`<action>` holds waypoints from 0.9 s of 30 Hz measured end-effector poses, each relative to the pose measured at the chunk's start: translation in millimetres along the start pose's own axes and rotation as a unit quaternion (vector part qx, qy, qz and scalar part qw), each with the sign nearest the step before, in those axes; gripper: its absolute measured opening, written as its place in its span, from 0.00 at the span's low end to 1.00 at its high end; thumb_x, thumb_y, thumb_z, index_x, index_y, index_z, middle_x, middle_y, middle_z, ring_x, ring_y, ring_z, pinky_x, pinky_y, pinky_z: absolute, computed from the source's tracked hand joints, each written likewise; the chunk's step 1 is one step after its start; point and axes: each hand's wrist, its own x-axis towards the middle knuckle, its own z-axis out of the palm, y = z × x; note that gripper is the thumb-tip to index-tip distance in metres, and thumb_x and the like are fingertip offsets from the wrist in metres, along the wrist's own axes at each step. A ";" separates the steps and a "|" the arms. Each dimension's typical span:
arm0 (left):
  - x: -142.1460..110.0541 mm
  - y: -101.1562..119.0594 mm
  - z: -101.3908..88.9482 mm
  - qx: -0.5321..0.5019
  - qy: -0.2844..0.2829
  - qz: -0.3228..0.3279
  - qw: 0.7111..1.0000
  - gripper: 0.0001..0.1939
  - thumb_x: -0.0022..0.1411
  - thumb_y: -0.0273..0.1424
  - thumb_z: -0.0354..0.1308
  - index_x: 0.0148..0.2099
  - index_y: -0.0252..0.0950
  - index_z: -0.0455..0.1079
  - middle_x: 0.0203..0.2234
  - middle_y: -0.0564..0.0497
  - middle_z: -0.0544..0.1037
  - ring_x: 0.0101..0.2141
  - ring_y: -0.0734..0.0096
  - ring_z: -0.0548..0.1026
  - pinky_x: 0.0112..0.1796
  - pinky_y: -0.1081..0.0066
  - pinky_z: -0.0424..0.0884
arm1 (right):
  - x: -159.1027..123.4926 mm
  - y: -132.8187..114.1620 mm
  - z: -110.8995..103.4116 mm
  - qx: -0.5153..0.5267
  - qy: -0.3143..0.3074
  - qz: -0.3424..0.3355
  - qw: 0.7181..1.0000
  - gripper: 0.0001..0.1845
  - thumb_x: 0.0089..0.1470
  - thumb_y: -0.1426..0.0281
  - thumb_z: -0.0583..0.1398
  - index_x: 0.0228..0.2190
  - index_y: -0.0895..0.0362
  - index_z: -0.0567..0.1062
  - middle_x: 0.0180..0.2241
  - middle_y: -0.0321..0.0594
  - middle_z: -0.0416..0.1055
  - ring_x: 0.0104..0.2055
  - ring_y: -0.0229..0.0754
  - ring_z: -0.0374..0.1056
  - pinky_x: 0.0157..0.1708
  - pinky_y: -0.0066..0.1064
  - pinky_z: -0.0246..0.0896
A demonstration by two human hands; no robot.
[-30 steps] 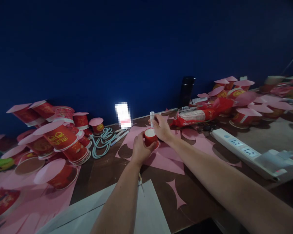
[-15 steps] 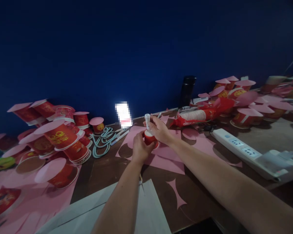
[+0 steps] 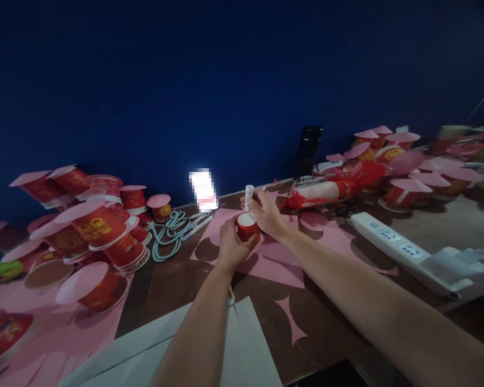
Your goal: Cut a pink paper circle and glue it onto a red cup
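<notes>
My left hand is wrapped round a red paper cup, whose white round end faces up. My right hand is closed on a white glue stick, which stands upright just behind the cup's top. Whether the stick touches the cup I cannot tell. Beneath both hands lies a pink paper sheet with round pieces cut from it. On the left, several red cups with pink paper discs on their ends are piled up, among them a cup with gold characters.
A pale blue cable and a lit phone lie ahead on the left. Towards the right are a red sleeve of paper cups, a black flask, a white power strip and more disc-topped cups. A white board lies in front.
The glue stick has moved from over the cup's white end to just behind it, slightly right and lower. My left hand still holds the cup in the same place.
</notes>
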 end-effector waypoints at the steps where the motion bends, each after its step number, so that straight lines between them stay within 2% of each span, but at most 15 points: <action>1: -0.2 -0.1 0.6 0.009 0.004 0.009 1.000 0.31 0.46 0.38 0.65 0.52 0.37 0.63 0.44 0.43 0.70 0.46 0.58 0.68 0.45 0.59 0.65 | -0.9 -0.6 0.8 0.014 -0.008 0.002 1.000 0.18 0.58 0.57 0.53 0.45 0.54 0.67 0.41 0.43 0.74 0.42 0.42 0.71 0.42 0.37 0.66; 5: 0.0 -3.7 2.8 0.049 0.006 0.014 0.999 0.30 0.46 0.41 0.64 0.50 0.35 0.63 0.41 0.43 0.70 0.43 0.57 0.68 0.42 0.58 0.66 | -4.4 -6.7 2.2 0.032 -0.045 -0.003 0.998 0.17 0.58 0.59 0.54 0.45 0.54 0.67 0.43 0.43 0.73 0.44 0.42 0.70 0.43 0.35 0.65; 9: 1.1 -7.1 3.1 0.055 -0.005 0.000 0.998 0.26 0.47 0.39 0.64 0.47 0.34 0.65 0.38 0.43 0.71 0.39 0.59 0.70 0.40 0.60 0.67 | -5.6 -11.7 2.8 0.011 -0.054 -0.014 0.998 0.16 0.59 0.59 0.53 0.45 0.54 0.67 0.42 0.43 0.73 0.43 0.42 0.70 0.42 0.35 0.65; 16: 1.4 -8.8 1.4 0.026 -0.007 -0.014 1.000 0.28 0.46 0.37 0.65 0.49 0.36 0.65 0.40 0.44 0.72 0.40 0.59 0.71 0.41 0.59 0.66 | -2.9 -6.2 -0.2 -0.071 0.022 -0.030 0.997 0.18 0.59 0.56 0.51 0.42 0.56 0.68 0.37 0.43 0.74 0.39 0.42 0.70 0.42 0.37 0.64; 21: 0.3 -6.9 0.7 0.022 -0.001 0.009 1.000 0.30 0.46 0.37 0.65 0.52 0.37 0.63 0.42 0.44 0.71 0.43 0.59 0.69 0.43 0.59 0.66 | -4.1 -6.3 -0.6 0.000 0.051 -0.002 0.999 0.18 0.58 0.56 0.53 0.44 0.55 0.66 0.39 0.44 0.74 0.39 0.42 0.71 0.41 0.36 0.66; 27: -1.1 -7.1 1.2 0.034 0.012 0.006 0.999 0.32 0.45 0.40 0.66 0.52 0.38 0.63 0.44 0.44 0.69 0.44 0.58 0.68 0.44 0.59 0.65 | -7.6 -6.8 2.4 0.014 0.007 -0.018 1.000 0.17 0.59 0.58 0.53 0.44 0.54 0.66 0.40 0.43 0.73 0.39 0.41 0.71 0.40 0.35 0.66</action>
